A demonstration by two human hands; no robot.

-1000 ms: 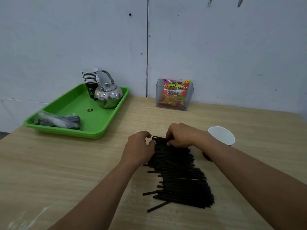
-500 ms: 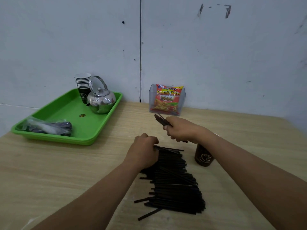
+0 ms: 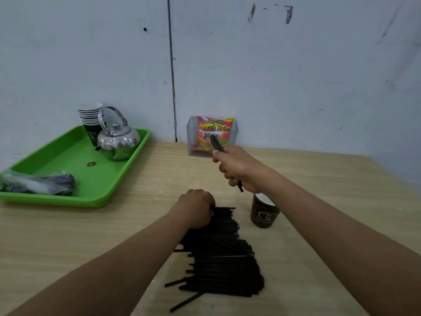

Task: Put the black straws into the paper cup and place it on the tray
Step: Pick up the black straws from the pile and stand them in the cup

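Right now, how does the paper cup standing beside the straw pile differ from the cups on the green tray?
The single paper cup stands alone on the bare table, right of the straw pile; the stacked cups are nested in one tower on the green tray, behind the kettle. The single cup shows its whole dark side; the stack shows mostly white rims. Both look like the same dark printed design.

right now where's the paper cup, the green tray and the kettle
paper cup point(image 3: 264, 213), head view, on its dark printed side wall
green tray point(image 3: 75, 160), head view, on a bare patch of its floor
kettle point(image 3: 120, 142), head view, on its shiny round body
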